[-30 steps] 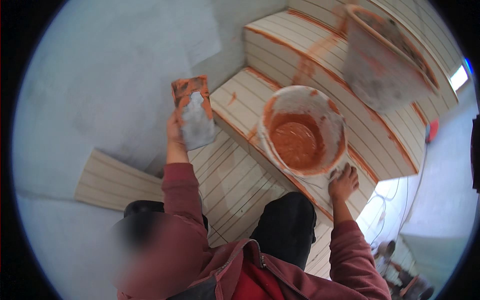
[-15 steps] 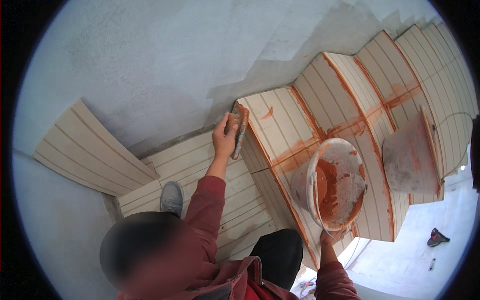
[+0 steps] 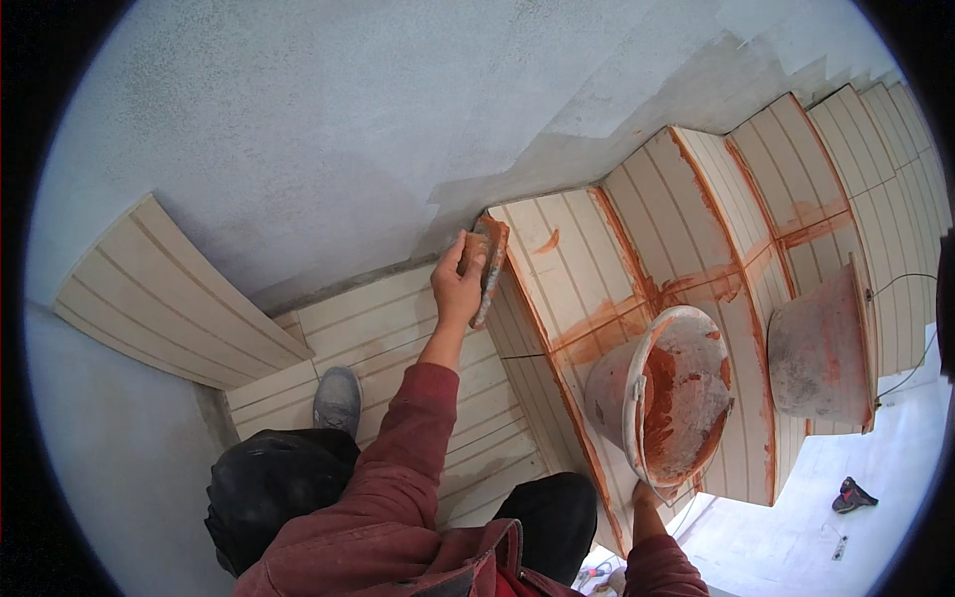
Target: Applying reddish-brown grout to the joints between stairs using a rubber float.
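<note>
My left hand (image 3: 458, 289) is wrapped round the handle block of a grouting float (image 3: 493, 257), its face smeared with orange grout. The float's edge stands upright at the front corner of the lowest tiled step (image 3: 575, 237), close to the wall. A round grey bucket (image 3: 609, 386) with wet orange grout (image 3: 659, 398) inside leans on the steps, its mouth tilted toward me. At the bucket's near rim, my right hand (image 3: 647, 496) grips it from below; some of those fingers are hidden behind the rim and wire handle.
A second bucket (image 3: 818, 350) stands higher on the stairs. Orange grout lines the step edges and joints. A loose striped tile (image 3: 169, 298) leans on the left wall. My shoe (image 3: 338, 400) is on the tiled landing (image 3: 468, 418). A dark object (image 3: 854, 495) lies on the floor below.
The view has shifted, so the stairs and buckets sit slightly lower in it. The float stays at the step's corner, and both hands keep their holds.
</note>
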The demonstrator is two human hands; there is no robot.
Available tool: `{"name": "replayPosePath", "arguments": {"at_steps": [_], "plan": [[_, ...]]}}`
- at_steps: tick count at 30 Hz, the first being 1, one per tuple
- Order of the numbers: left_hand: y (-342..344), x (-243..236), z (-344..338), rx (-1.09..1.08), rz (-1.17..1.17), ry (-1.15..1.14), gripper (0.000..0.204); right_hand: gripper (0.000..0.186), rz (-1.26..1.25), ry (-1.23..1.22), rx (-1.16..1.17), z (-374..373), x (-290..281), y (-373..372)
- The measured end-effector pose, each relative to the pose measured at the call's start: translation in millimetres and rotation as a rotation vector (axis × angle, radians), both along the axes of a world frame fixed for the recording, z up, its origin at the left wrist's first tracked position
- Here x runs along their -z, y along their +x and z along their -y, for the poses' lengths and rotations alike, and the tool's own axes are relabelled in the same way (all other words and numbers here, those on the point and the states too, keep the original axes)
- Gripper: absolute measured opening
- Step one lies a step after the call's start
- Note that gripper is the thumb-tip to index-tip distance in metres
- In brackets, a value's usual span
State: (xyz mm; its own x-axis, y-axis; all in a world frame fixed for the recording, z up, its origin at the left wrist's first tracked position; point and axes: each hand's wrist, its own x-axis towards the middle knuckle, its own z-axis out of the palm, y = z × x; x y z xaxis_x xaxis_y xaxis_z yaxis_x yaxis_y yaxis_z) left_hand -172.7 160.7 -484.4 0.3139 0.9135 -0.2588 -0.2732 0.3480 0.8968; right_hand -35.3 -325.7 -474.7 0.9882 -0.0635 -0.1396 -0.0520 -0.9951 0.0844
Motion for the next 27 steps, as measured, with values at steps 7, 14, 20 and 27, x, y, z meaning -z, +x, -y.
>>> {"name": "replayPosePath", "arguments": {"at_steps": [7, 14, 20, 27], "plan": [[-2, 3, 24, 0.040, -0.358, 0.582, 0.045, 0.097, 0.044, -0.120, -0.098, 35, 33, 18], [11, 11, -3, -0.210, -0.303, 0.421, 0.044, 0.083, 0.302, 0.030, -0.076, 45, 43, 19], [10, 12, 30, -0.132, -0.240, 0.499, 0.044, 0.087, -0.040, -0.294, -0.074, 15, 12, 11], [3, 48, 18, -0.121, -0.319, 0.551, 0.046, 0.090, 0.093, 0.048, -0.069, 19, 22, 9]]}}
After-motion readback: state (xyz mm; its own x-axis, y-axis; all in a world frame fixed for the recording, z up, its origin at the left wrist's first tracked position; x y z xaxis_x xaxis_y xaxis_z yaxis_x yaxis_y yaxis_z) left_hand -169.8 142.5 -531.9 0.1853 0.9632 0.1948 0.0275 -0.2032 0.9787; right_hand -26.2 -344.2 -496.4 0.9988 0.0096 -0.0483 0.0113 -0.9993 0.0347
